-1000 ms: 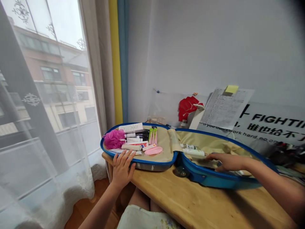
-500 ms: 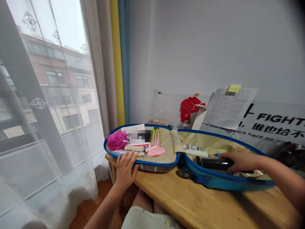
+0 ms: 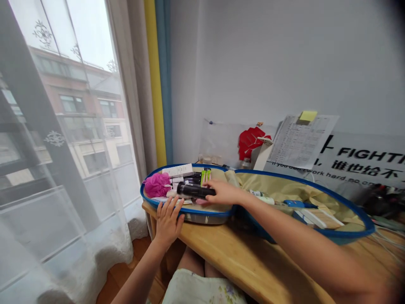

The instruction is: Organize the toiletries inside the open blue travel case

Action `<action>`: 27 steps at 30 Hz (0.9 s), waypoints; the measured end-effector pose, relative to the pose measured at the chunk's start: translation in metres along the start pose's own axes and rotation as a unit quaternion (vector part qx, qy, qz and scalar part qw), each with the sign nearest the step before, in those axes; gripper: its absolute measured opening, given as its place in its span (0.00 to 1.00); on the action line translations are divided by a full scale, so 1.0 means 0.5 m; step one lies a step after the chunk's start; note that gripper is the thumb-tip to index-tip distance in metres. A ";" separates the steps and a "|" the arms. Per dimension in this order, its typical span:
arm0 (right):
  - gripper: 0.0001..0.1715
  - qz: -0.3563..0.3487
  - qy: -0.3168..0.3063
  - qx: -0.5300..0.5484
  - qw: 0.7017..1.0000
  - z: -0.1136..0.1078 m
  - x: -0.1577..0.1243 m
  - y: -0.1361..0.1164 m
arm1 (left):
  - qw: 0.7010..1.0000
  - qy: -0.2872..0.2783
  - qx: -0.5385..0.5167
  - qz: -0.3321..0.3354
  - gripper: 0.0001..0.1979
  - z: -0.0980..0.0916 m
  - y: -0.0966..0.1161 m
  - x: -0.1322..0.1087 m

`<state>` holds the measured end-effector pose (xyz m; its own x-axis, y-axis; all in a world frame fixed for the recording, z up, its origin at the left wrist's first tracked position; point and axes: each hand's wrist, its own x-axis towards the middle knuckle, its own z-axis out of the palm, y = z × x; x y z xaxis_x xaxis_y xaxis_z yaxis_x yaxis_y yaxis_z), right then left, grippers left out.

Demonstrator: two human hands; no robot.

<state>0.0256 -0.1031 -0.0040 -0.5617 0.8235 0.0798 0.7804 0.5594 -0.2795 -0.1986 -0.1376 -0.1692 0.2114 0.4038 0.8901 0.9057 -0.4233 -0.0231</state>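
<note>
Bottle (image 3: 195,191), black, sits clenched in my right grip (image 3: 225,193), and I have it held level above the left half of the open blue-rimmed suitcase (image 3: 202,216), over the pile of toiletries. My left grip (image 3: 167,222) reads as released, spread wide against the suitcase's front rim. Pink bath puff (image 3: 157,185) lies in that same half, beside white boxes (image 3: 177,170), with green tubes (image 3: 205,175) just behind the bottle. Everything sits on the wooden bench (image 3: 240,257).
</note>
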 end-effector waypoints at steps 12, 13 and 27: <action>0.41 -0.093 0.018 0.073 0.993 0.076 0.055 -0.049 | 1.000 -0.019 -0.008 -0.001 0.23 -0.028 -0.016 0.078; 0.42 -0.092 0.023 0.081 0.992 0.080 0.054 -0.048 | 1.000 -0.028 -0.013 0.000 0.22 -0.029 -0.016 0.091; 0.23 0.070 0.045 0.046 0.995 -0.049 -0.015 0.182 | 0.996 -0.078 -0.046 -0.012 0.18 -0.038 -0.024 0.117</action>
<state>0.1074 -0.0559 -0.0067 -0.4187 0.9005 0.1174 0.8192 0.4303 -0.3791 -0.2040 -0.1244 -0.1079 0.2509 0.5336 0.8077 0.8756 -0.4809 0.0457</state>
